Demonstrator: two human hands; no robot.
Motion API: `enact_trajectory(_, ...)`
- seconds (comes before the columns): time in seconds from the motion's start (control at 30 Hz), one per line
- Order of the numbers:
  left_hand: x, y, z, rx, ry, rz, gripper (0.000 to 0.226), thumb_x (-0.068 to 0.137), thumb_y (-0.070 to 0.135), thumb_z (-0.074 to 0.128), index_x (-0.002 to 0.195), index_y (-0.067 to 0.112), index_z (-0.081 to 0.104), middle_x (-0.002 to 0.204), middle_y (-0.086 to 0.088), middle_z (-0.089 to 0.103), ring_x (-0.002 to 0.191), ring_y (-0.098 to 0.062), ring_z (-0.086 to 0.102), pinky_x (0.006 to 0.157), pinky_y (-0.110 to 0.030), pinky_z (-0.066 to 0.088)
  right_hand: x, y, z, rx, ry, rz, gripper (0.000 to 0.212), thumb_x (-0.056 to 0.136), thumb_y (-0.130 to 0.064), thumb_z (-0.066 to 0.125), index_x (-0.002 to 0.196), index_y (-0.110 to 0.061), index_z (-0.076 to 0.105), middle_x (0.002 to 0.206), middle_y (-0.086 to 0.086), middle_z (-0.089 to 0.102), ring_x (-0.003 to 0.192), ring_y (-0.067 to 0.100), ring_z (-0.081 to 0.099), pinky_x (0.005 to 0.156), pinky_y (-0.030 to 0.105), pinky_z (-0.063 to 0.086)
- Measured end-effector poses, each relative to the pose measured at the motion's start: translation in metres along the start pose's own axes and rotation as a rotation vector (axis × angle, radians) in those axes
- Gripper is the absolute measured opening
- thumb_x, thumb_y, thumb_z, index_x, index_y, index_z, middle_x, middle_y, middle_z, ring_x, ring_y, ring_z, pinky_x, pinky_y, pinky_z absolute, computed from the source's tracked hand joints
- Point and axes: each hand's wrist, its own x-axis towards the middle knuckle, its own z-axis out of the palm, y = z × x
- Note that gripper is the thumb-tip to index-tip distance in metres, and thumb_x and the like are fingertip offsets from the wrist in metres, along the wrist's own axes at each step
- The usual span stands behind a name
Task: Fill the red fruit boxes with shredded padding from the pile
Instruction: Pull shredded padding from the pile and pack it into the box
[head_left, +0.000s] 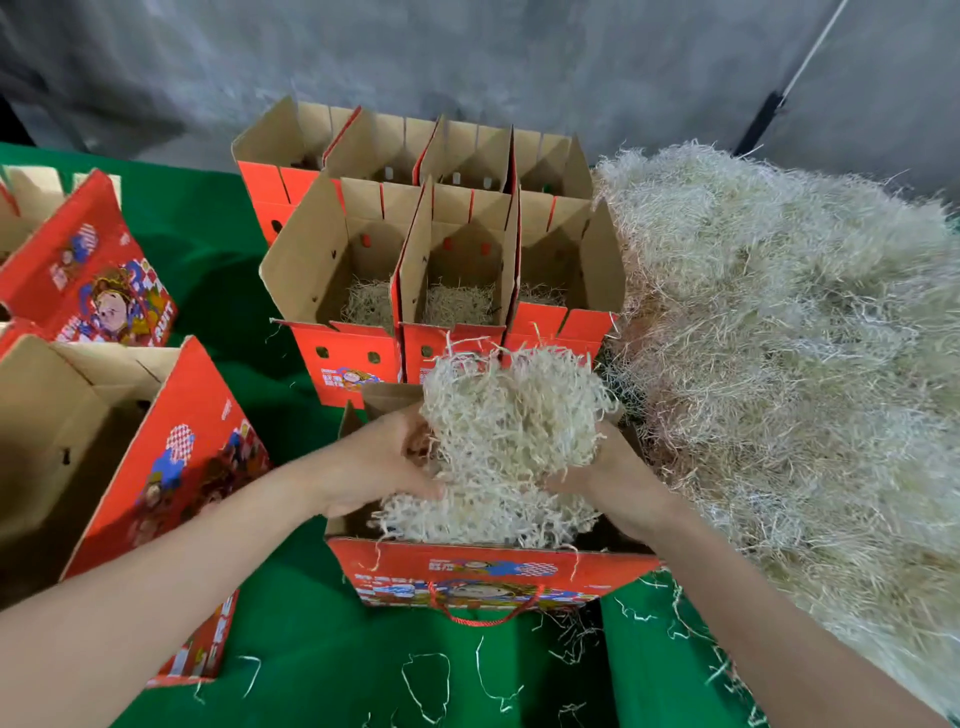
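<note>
Padding (509, 426) sits as a pale clump between both hands, over the open top of the near box (493, 571), and its lower strands lie inside that box. The left hand (384, 462) grasps the clump from the left and the right hand (618, 483) from the right. Their fingers curl into the strands and are partly hidden by them. The pile (779, 338) lies on the right of the green cloth (311, 665), just beside the near box. Behind the near box stands a front row (343, 358) of three open boxes, each with a thin layer of padding at the bottom. A back row (384, 150) of four open boxes stands behind them, and their contents are hidden. On the left, a side box (171, 467) stands open near the left forearm, and a far box (88, 275) stands farther back. Loose strands (426, 686) lie on the cloth before the near box.
</note>
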Motion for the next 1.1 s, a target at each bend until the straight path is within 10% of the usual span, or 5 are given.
enact_trajectory(0.27, -0.008, 0.018, -0.001, -0.69, -0.043, -0.216, 0.045, 0.072, 0.026, 0.063, 0.117, 0.02, 0.062, 0.131, -0.007, 0.048, 0.113, -0.025, 0.048, 0.09, -0.039, 0.042, -0.014, -0.01, -0.009, -0.21, -0.182, -0.092, 0.044, 0.071, -0.004, 0.07, 0.11, -0.022, 0.057, 0.101, -0.003, 0.069, 0.1, 0.016, 0.064, 0.092, 0.033, 0.049)
enact_trajectory(0.6, -0.004, 0.007, -0.007, -0.395, 0.464, -0.175, 0.057, 0.085, -0.009, 0.052, 0.137, 0.007, 0.035, 0.112, -0.004, 0.055, 0.104, -0.018, 0.05, 0.084, -0.029, 0.04, -0.009, -0.008, -0.017, -0.182, 0.051, -0.042, 0.038, 0.075, -0.001, 0.072, 0.104, -0.022, 0.061, 0.085, -0.01, 0.072, 0.088, 0.005, 0.067, 0.087, 0.035, 0.053)
enact_trajectory(0.73, -0.009, 0.005, -0.005, -0.224, 0.41, -0.08, 0.068, 0.082, -0.005, 0.063, 0.142, 0.01, 0.033, 0.125, -0.001, 0.053, 0.105, -0.004, 0.042, 0.094, -0.021, 0.023, -0.004, 0.002, -0.028, -0.042, 0.116, 0.163, 0.085, 0.074, -0.006, 0.074, 0.141, -0.012, 0.023, 0.102, 0.003, 0.063, 0.094, 0.015, 0.063, 0.072, 0.021, 0.053)
enact_trajectory(0.93, -0.002, 0.01, 0.017, -0.23, 0.063, -0.038, 0.123, 0.054, 0.043, 0.084, 0.149, 0.024, 0.009, 0.152, 0.012, 0.015, 0.123, 0.009, 0.021, 0.11, -0.025, 0.014, -0.002, -0.014, -0.002, 0.165, -0.179, 0.005, 0.043, 0.068, -0.015, 0.068, 0.104, -0.03, 0.05, 0.097, -0.014, 0.07, 0.092, -0.001, 0.064, 0.078, 0.02, 0.053)
enact_trajectory(1.1, 0.001, 0.011, 0.025, 0.0, 0.232, 0.013, 0.07, 0.062, 0.022, 0.086, 0.12, 0.035, 0.048, 0.115, 0.024, 0.061, 0.112, 0.003, 0.055, 0.089, -0.013, 0.045, 0.005, -0.013, 0.008, 0.152, -0.201, 0.065, 0.052, 0.079, 0.003, 0.066, 0.127, -0.01, 0.048, 0.11, 0.002, 0.068, 0.104, 0.017, 0.063, 0.088, 0.031, 0.051)
